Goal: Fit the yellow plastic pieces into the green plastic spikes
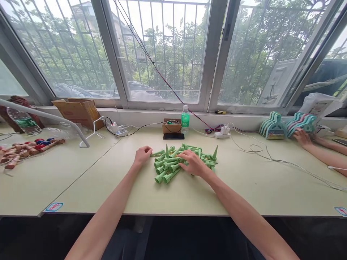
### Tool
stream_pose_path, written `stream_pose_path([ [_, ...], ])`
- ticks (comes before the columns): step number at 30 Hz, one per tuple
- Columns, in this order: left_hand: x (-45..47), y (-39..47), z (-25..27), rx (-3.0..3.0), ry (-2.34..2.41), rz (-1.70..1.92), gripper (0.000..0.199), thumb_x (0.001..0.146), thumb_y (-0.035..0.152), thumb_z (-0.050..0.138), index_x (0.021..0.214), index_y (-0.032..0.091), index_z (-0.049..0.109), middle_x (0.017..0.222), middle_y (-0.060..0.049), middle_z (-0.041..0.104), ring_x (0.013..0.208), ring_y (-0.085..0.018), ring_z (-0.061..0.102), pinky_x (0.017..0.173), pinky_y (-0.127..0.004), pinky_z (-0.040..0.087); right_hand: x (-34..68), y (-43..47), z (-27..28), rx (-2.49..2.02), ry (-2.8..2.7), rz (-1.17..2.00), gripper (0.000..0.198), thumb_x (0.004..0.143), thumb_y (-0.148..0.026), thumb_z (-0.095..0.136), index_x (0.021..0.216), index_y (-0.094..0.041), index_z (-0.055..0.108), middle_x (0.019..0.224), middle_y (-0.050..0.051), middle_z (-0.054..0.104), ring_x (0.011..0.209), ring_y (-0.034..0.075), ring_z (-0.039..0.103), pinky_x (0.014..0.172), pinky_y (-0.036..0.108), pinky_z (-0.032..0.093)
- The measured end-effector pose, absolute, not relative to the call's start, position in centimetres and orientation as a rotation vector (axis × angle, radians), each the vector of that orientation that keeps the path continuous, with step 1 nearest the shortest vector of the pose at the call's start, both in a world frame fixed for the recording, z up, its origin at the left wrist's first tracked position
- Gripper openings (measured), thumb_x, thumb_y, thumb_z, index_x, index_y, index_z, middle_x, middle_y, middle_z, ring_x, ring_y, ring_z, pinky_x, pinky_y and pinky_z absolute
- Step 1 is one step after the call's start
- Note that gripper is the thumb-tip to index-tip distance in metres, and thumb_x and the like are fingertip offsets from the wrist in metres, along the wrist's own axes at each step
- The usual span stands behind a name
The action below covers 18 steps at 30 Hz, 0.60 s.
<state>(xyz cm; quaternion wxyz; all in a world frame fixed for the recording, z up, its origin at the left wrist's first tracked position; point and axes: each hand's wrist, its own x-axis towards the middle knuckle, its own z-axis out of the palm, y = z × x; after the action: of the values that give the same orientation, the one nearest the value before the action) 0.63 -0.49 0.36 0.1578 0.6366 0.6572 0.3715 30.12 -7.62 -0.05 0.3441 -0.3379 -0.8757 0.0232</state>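
Observation:
A heap of green plastic watering spikes (169,165), cone-shaped with ribbed round caps, lies on the pale table in front of me. At the heap's left edge, my left hand (143,155) is closed in a pinch at the pointed tip of one spike (158,153). My right hand (192,162) reaches over the middle of the heap, its thumb and fingers curled around the capped end of another spike (180,160). A few spikes stand point up, among them one at the right (215,153). Part of the heap is hidden under my right hand.
Behind the heap are a black phone (173,136), a small cardboard box (171,127) and a green-labelled bottle (185,119). Cables and a power strip (222,134) lie to the right. Wooden toys (29,150) are at left. Another person's hands (303,139) touch pastel hangers (302,122).

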Motion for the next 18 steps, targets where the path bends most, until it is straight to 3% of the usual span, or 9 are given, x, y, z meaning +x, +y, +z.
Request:
stream_pose_path([
  [12,0.8,-0.8,0.5,1.849,1.891,1.093,0.021,0.074,0.036,0.053,0.075,0.020,0.065,0.075,-0.005,0.071,0.075,-0.021,0.065,0.075,-0.030,0.048,29.8,-8.0,0.2,-0.876,-2.243,0.119,0.027,0.085,-0.016,0.066,0.112,-0.019,0.063,0.104,0.010,0.065,0.101,0.024,0.057,0.088,0.042,0.050],
  [18,2.3,-2.4,2.2,1.958,1.893,1.406,0.026,0.086,0.039,0.047,0.084,0.018,0.062,0.082,-0.007,0.068,0.074,-0.019,0.062,0.075,-0.029,0.048,29.4,-8.4,0.9,-0.821,-2.100,0.082,0.024,0.089,-0.021,0.061,0.113,-0.020,0.058,0.106,0.010,0.063,0.103,0.025,0.056,0.087,0.040,0.050],
])
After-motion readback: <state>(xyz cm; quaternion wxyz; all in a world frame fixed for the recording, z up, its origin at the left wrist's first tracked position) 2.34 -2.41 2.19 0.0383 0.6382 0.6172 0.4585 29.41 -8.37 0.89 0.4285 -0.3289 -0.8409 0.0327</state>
